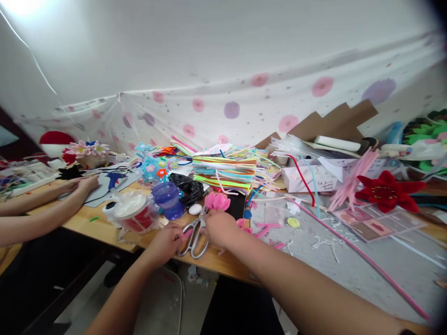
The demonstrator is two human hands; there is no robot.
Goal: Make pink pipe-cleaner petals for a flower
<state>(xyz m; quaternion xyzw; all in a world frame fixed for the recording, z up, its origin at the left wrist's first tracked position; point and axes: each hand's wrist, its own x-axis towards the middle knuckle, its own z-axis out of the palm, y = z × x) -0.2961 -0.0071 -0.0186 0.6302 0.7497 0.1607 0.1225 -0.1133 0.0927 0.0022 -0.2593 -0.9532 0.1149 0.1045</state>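
Head view, tabletop edge, heavy clutter. Your right hand shows only its back; its fingers are tucked under at the blades of the scissors, so you cannot tell whether they pinch anything. Your left hand is curled at the scissors' handles with a thin pink strand at the fingers; grip unclear. The scissors lie flat near the tabletop's front edge, between your two hands. A pink flower sits just beyond your right hand. Your forearms hide the tabletop edge below.

Containers: a purple cup, translucent, contents not readable; beside it a white-lidded tub with red showing below the lid, wrapped in clear film. A black bag lies crumpled behind, contents hidden. A stack of coloured strips stands further back.

At the left, a co-worker's hands rest on a grey sheet, arms cut off by the frame.
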